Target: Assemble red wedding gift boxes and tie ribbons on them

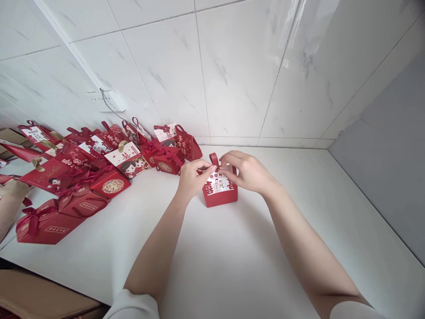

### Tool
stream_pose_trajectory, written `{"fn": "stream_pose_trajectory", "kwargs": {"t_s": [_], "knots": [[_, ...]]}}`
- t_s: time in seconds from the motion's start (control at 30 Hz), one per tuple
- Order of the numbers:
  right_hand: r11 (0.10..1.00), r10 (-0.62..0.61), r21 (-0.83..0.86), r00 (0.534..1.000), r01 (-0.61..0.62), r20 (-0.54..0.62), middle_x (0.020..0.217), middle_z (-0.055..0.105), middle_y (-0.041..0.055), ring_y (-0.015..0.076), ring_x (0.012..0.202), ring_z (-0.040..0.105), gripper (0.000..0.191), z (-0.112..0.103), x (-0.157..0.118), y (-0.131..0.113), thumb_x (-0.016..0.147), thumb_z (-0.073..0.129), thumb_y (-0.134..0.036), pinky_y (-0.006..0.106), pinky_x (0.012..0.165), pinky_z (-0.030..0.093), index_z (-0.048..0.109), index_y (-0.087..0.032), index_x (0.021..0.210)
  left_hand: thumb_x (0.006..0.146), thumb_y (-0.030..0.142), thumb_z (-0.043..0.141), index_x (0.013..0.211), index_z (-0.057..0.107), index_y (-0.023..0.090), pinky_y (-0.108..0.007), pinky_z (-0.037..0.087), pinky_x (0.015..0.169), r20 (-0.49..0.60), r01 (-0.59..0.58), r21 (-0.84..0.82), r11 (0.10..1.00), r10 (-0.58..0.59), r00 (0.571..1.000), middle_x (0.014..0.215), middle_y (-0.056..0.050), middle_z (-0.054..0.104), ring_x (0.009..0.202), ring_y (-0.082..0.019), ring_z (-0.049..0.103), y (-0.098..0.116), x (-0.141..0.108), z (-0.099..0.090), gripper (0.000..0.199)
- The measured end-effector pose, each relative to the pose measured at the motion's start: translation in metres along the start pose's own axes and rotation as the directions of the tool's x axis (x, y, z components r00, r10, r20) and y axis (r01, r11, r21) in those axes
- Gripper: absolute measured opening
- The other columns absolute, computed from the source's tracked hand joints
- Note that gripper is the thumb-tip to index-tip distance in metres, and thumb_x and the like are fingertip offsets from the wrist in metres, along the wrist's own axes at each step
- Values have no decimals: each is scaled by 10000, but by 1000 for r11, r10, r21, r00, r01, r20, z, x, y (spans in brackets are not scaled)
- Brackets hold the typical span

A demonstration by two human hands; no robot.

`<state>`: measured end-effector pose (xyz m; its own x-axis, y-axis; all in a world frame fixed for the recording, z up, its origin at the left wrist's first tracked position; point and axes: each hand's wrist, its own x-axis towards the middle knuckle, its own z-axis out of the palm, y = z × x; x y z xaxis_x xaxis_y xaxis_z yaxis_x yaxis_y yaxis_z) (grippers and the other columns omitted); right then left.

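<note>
A small red gift box point(222, 198) with a white printed panel showing a cartoon couple stands upright on the white table point(212, 266). A red ribbon loop point(214, 159) rises from its top. My left hand point(195, 177) pinches at the ribbon on the box's upper left, thumb and fingers together. From the right, my right hand point(247, 170) closes its fingertips on the ribbon near the base of the loop, beside the left fingertips. The knot or fastening between the fingertips is too small to make out.
Several red gift boxes point(99, 186) with ribbons crowd the table's left side. Behind them a socket point(109, 102) with a grey cable is on the tiled wall. Another person's hand point(11, 195) shows at the far left. A cardboard box point(43, 292) sits at the lower left.
</note>
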<state>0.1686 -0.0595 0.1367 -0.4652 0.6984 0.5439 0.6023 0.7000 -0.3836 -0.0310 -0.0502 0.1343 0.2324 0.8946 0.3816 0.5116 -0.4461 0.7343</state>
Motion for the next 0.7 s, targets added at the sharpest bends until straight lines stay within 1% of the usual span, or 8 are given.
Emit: {"fn": "stream_pose_trajectory", "kwargs": {"t_s": [0.07, 0.2, 0.27, 0.43, 0.57, 0.7], "knots": [[998, -41, -53, 999, 40, -28, 1000, 662, 90, 215, 838, 589, 120, 5, 1, 1, 936, 499, -291, 328, 689, 426, 580, -203, 940, 822, 357, 620, 728, 686, 183, -246, 438, 596, 9, 17, -34, 999, -17, 1000, 706, -1, 664, 662, -131, 578, 1, 1, -1, 209], [972, -169, -180, 983, 153, -76, 1019, 661, 100, 228, 914, 581, 165, 20, 3, 5, 963, 442, -275, 343, 745, 426, 568, -198, 889, 818, 342, 609, 704, 671, 175, -243, 427, 578, 18, 53, -57, 997, -52, 998, 685, 2, 649, 640, -126, 573, 0, 2, -1, 211], [952, -214, -242, 972, 186, -96, 1001, 667, 96, 220, 878, 579, 180, 26, 4, 8, 972, 424, -269, 342, 727, 421, 569, -196, 893, 812, 330, 614, 690, 658, 172, -237, 419, 572, 15, 67, -76, 995, -66, 998, 676, 8, 636, 633, -120, 566, -1, 2, -1, 204], [906, -314, -349, 933, 238, -177, 864, 678, 65, 179, 699, 553, 169, 34, 4, 11, 968, 455, -256, 324, 646, 402, 558, -187, 854, 803, 332, 633, 668, 638, 168, -235, 416, 585, 21, 75, -149, 986, -73, 997, 660, 14, 612, 625, -113, 552, -5, 2, 0, 213], [883, -365, -387, 907, 266, -210, 844, 683, 54, 166, 673, 550, 141, 35, 4, 13, 960, 482, -241, 315, 633, 405, 552, -186, 850, 793, 351, 649, 668, 644, 171, -242, 410, 590, 19, 92, -143, 985, -90, 996, 660, 14, 612, 624, -116, 545, -6, 2, 1, 219], [869, -396, -407, 890, 282, -228, 859, 692, 56, 170, 703, 576, 118, 40, 3, 16, 957, 501, -244, 318, 652, 425, 554, -191, 866, 798, 348, 639, 668, 639, 175, -244, 412, 598, 9, 98, -140, 985, -97, 995, 674, 16, 615, 638, -119, 551, -6, 2, 1, 216]]}}
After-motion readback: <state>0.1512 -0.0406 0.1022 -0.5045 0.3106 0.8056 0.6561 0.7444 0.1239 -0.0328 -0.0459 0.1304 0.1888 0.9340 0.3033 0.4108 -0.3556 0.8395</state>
